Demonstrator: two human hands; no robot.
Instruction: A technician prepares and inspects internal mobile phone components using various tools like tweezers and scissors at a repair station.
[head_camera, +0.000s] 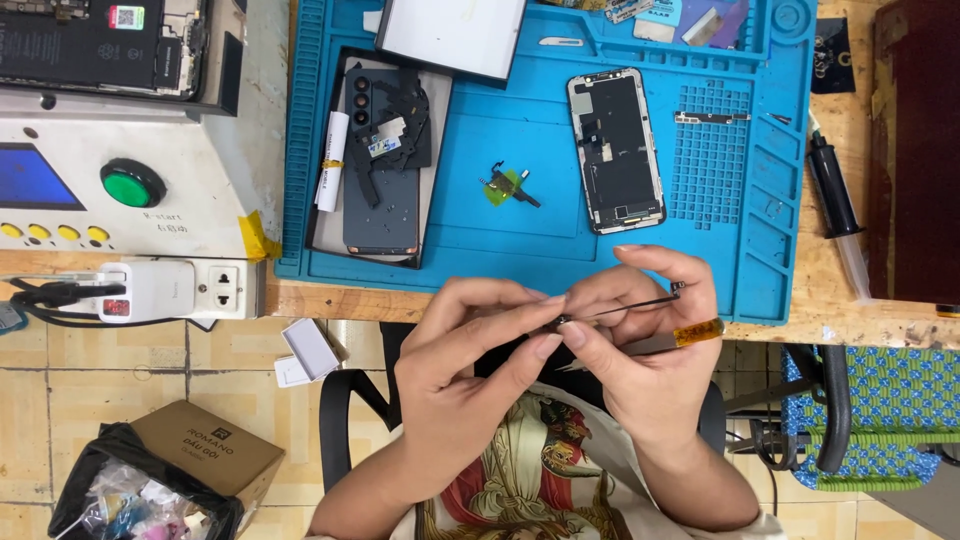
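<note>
Both hands meet in front of the table's front edge. My left hand (470, 350) pinches one end of a thin black flex cable (625, 305) between thumb and forefinger. My right hand (640, 340) supports the same cable and also holds metal tweezers (665, 342) wrapped with amber tape. On the blue work mat (520, 215) lie an opened phone screen (615, 150), a small black part with a yellow-green tab (508, 186), and a dark phone body (385, 165) with black parts and a white roll on it.
A grey machine (120, 130) with a green button stands at the left, with a white power strip (180, 290) below it. A black syringe-like tube (835, 200) lies right of the mat. A cardboard box (205, 450) and bin bag sit on the tiled floor.
</note>
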